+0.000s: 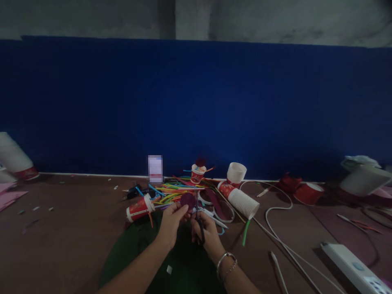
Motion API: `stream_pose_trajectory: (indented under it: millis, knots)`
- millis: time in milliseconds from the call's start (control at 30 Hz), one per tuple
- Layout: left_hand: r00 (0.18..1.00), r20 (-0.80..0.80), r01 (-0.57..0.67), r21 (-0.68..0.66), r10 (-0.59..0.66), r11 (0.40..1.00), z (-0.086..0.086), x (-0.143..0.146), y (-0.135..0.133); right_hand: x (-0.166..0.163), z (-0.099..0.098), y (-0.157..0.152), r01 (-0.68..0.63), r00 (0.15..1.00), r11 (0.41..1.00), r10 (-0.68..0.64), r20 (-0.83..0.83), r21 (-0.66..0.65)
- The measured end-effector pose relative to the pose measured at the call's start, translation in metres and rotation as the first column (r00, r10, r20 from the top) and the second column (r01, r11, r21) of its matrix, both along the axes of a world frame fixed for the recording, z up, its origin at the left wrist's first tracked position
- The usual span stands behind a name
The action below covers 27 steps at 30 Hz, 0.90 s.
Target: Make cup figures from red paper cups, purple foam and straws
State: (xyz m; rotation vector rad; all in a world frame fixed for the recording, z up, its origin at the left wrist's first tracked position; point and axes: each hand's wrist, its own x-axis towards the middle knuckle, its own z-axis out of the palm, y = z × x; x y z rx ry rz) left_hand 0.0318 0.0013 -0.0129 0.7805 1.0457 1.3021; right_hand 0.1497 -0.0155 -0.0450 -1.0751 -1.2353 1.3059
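Observation:
Between thumb and fingers, my left hand [175, 220] pinches a dark red round piece [187, 200], perhaps paper or felt. My right hand [208, 232] is closed around the dark handles of a pair of scissors [197, 214], whose blades point up beside the round piece's right edge. Whether the blades touch the piece I cannot tell. Both hands are over a dark green round surface [128, 255]. Just beyond them lies a heap of colourful pipe cleaners [174, 189]. A red paper cup [139, 209] lies on its side left of my left hand.
Behind the heap stands a decorated paper cup [197, 174] with a dark red top. A stack of paper cups [241, 201] lies to the right, near white cables [275, 234]. A power strip [352, 263] is at the front right. A lit phone [155, 168] leans by the blue wall.

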Motion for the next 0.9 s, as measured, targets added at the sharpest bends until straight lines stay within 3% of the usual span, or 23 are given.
stream_pose_trajectory:
  millis: [900]
  knots:
    - [1.000, -0.022, -0.005, -0.002, 0.005, 1.000, 0.0030, -0.0001, 0.0004, 0.0009, -0.0002, -0.0001, -0.015, 1.000, 1.000, 0.015, -0.003, 0.012]
